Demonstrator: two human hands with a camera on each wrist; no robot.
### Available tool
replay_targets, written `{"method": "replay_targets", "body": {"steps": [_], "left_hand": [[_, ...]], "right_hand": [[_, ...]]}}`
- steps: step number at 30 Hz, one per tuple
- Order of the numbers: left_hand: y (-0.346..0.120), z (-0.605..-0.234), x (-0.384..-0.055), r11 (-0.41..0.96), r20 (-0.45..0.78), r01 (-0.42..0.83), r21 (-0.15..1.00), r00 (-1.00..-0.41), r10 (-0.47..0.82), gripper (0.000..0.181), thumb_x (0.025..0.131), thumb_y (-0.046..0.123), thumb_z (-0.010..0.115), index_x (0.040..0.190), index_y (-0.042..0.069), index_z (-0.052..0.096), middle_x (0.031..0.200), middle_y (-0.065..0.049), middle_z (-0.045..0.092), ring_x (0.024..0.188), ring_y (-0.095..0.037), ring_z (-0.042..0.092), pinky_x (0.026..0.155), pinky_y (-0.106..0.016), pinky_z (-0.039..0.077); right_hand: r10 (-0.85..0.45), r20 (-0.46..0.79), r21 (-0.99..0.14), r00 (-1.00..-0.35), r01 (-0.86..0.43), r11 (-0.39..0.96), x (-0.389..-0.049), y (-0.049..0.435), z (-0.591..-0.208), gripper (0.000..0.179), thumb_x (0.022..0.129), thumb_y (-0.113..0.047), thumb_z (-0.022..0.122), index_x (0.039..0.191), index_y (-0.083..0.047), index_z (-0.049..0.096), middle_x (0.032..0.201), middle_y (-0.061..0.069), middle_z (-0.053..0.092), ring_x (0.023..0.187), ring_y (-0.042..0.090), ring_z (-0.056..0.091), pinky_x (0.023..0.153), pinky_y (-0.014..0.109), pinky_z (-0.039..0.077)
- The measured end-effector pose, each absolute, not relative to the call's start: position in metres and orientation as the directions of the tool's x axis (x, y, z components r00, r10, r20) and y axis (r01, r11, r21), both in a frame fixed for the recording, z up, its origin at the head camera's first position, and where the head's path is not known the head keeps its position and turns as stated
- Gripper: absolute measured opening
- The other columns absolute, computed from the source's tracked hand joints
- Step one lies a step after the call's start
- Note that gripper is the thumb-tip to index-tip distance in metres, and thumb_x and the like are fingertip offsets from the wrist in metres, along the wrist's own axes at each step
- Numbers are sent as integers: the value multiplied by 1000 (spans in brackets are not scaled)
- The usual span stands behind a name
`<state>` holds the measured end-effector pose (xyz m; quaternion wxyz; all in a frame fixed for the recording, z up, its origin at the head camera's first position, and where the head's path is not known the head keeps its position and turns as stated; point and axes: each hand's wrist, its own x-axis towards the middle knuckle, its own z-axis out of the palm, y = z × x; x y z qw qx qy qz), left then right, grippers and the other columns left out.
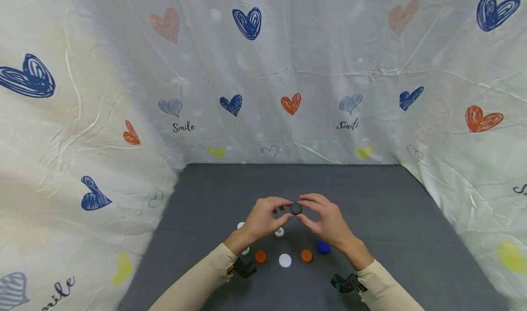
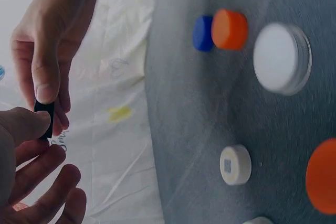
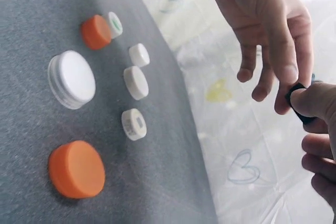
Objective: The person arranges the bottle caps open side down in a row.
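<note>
A round black bottle cap (image 1: 296, 208) is held up above the grey table between both hands. My left hand (image 1: 265, 217) pinches its left side with thumb and index finger. From the opposite side my right hand (image 1: 327, 220) pinches it too. In the left wrist view the cap (image 2: 44, 119) appears edge-on between the fingers, its face turned away. The right wrist view shows the cap (image 3: 299, 103) partly covered by the right thumb. Below the hands lie a small white cap with a printed mark (image 1: 279, 232) and a blue cap (image 1: 324, 247).
Nearer me on the grey tabletop (image 1: 354, 196) lie two orange caps, one to the left (image 1: 260, 256) and one to the right (image 1: 306, 256), with a larger white lid (image 1: 285, 260) between them. More white caps sit under the left forearm. A heart-printed curtain (image 1: 271, 73) encloses the table.
</note>
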<state>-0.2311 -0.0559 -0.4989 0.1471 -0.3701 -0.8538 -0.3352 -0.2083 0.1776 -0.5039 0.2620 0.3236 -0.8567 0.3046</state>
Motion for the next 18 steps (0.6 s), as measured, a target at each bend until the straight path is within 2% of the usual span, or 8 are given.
{"method": "replay_targets", "body": {"steps": [4,10,18], "left_hand": [[-48,-502,-236,613,452,733,293,-672,587,27,90,33,77,114,20,76,105,7,75,90,-8,66,76,-26,56],[-33,-516,-242,672,315,734,95,-663,680,25,88,37,76,109,23,77,101,9,75,86,-12,66,75,-31,56],[-15,-535,-245,692,192,721,-24,-676,711,13,86,34,78,94,25,78,83,10,72,76,-13,64,69,-36,52]], "right_hand": [[-399,606,-352,-688,-682,642,-208,181,-512,34,81,-25,84,112,-11,76,123,10,69,113,26,65,88,45,57],[-414,492,-337,-766,-606,721,-207,187,-534,31,82,-27,84,109,-13,78,122,9,69,111,27,66,87,46,57],[-405,368,-320,-837,-523,790,-207,187,-559,32,83,-30,82,108,-11,78,122,9,69,114,28,65,91,48,55]]}}
